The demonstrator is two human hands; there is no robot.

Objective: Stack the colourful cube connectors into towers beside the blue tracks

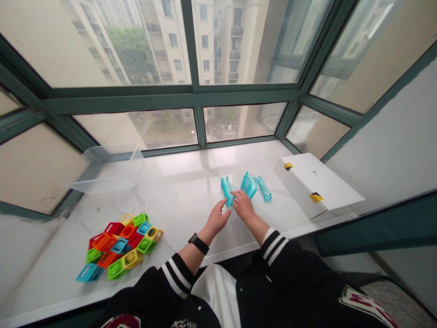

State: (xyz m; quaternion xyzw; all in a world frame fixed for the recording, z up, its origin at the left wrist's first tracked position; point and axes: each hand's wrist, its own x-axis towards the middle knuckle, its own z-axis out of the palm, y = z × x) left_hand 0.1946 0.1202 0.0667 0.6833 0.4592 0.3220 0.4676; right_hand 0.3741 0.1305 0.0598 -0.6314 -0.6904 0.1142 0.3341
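Observation:
A translucent turquoise plastic piece (225, 186), long and narrow, lies on the white ledge in front of me. My left hand (217, 217) has its thumb and index finger at the near end of this piece. From the other side, my right hand (243, 206) bends its fingers onto the piece's right edge near the same end. Just beyond my right hand sits a curved, ribbed turquoise piece (249, 183). Further right is another narrow turquoise piece (265, 188), untouched. My fingers partly cover the near end of the first piece.
Colourful hollow plastic blocks (124, 246) lie grouped at the left. A clear plastic bin (112, 171) stands behind them by the window. On the right is a white box (317, 182) with yellow-and-black tape tabs. Green window frames (170, 104) bound the ledge (180, 182).

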